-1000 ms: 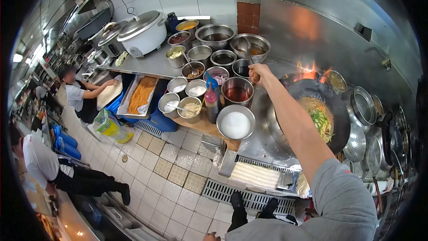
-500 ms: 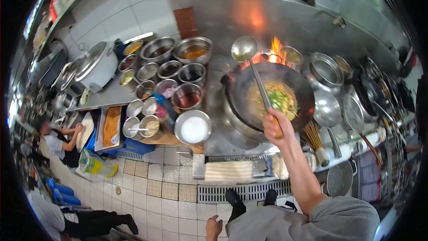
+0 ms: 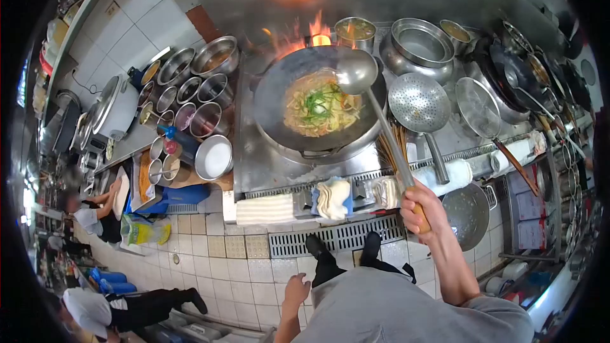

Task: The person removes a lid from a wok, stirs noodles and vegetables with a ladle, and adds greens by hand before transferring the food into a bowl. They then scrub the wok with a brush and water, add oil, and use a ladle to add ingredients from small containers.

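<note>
My right hand [image 3: 424, 208] is closed around the wooden grip of a long metal ladle [image 3: 357, 71]. The ladle's bowl hangs over the right side of a large dark wok [image 3: 272, 105] on the stove. In the wok lies a mix of noodle-like pale strips [image 3: 305, 124] with green shreds [image 3: 319, 103] on top, and flames [image 3: 319, 30] rise behind its far rim. Down by my left side, my left hand [image 3: 297, 289] hangs with fingers loosely apart, holding nothing.
A perforated strainer [image 3: 419, 101] and a mesh skimmer [image 3: 478, 107] rest right of the wok. Steel seasoning containers [image 3: 206, 119] crowd the left counter. Folded cloths [image 3: 332, 198] line the stove's front edge. Two co-workers [image 3: 95, 216] [image 3: 89, 311] are at the left.
The ladle has moved from above the wok's far left rim to its right side, and my right hand has drawn back from the wok. My view has shifted. Flames look lower.
</note>
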